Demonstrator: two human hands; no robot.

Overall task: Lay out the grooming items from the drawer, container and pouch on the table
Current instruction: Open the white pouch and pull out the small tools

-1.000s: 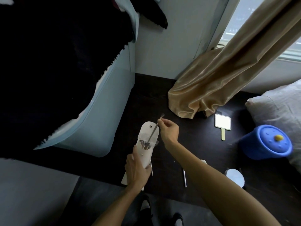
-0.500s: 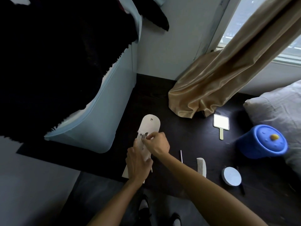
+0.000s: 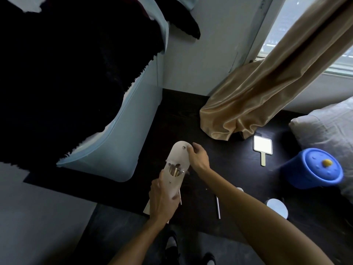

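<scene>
The left hand (image 3: 162,197) grips the lower part of the pale leather pouch (image 3: 176,167) above the dark wooden table (image 3: 238,169). Metal tools show in its opening, just beyond the fingers. The right hand (image 3: 198,159) pinches the rounded flap at its far end.

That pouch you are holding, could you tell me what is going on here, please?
A person is unpacking a pale pouch over a dark table. The left hand grips its lower end, and the right hand holds the flap back; metal tools show in its mouth. A hand mirror, a blue lidded container and a thin metal tool already lie on the table.
</scene>
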